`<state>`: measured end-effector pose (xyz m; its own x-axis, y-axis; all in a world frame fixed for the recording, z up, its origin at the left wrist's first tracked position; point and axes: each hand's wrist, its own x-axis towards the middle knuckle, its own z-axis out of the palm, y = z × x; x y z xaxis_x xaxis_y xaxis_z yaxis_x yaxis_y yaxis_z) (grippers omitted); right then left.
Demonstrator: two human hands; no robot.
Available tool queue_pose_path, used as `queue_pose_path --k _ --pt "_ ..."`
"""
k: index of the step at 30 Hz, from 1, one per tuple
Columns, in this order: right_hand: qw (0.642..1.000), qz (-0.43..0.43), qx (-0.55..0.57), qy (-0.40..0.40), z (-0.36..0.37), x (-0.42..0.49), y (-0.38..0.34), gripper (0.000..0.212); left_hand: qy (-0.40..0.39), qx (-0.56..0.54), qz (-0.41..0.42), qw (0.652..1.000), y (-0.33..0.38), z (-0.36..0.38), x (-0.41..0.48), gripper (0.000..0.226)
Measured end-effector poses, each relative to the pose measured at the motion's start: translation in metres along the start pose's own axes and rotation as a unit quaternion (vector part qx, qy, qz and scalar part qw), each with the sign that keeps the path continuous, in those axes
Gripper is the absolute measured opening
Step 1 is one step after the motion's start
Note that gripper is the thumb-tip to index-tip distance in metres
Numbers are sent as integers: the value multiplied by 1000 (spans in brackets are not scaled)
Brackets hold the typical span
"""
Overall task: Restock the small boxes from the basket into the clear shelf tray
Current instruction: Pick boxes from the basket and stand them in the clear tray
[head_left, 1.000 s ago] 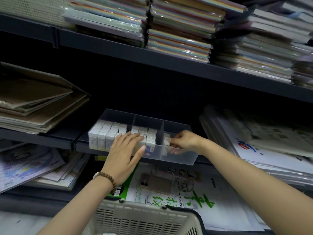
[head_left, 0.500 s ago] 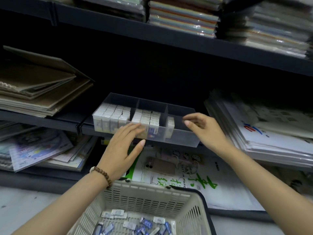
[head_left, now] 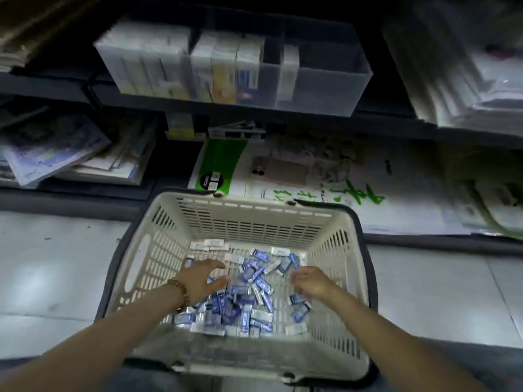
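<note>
As the left hand point(head_left: 202, 281) spreads over small boxes point(head_left: 256, 274), right hand point(head_left: 311, 284) hovers.

The left forearm point(head_left: 107, 332) and right forearm point(head_left: 396, 332) reach forward and down, converging slightly. The left hand point(head_left: 202, 281) is palm down, fingers spread, thumb stretched toward the right. The right hand point(head_left: 311, 282) is lowered beside it, apart, fingers loosely curled downward; blur hides whether they pinch anything
</note>
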<state>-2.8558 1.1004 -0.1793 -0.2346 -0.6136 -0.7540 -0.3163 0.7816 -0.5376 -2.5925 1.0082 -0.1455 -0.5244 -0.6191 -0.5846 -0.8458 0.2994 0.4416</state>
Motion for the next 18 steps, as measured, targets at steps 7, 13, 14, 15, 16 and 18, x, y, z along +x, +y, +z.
queue_pose_path --k 7,13,14,15,16,18 --pt "998 0 32 -55 56 28 35 27 -38 -201 -80 976 -6 77 34 32" --pt "998 -14 -53 -6 97 46 20 32 -34 -245 -91 965 -12 88 49 33" --pt "997 -18 -78 6 101 47 18 32 -39 -245 -88 965 -14 87 51 34" --pt "994 -22 -104 17 104 48 17 33 -46 -244 -84 965 -15 87 53 34" --pt "992 -24 -121 24 106 48 16 34 -50 -246 -82 965 -15 86 54 34" --pt "993 -21 -115 33 107 47 13 29 -55 -253 -84 962 -16 85 56 34"
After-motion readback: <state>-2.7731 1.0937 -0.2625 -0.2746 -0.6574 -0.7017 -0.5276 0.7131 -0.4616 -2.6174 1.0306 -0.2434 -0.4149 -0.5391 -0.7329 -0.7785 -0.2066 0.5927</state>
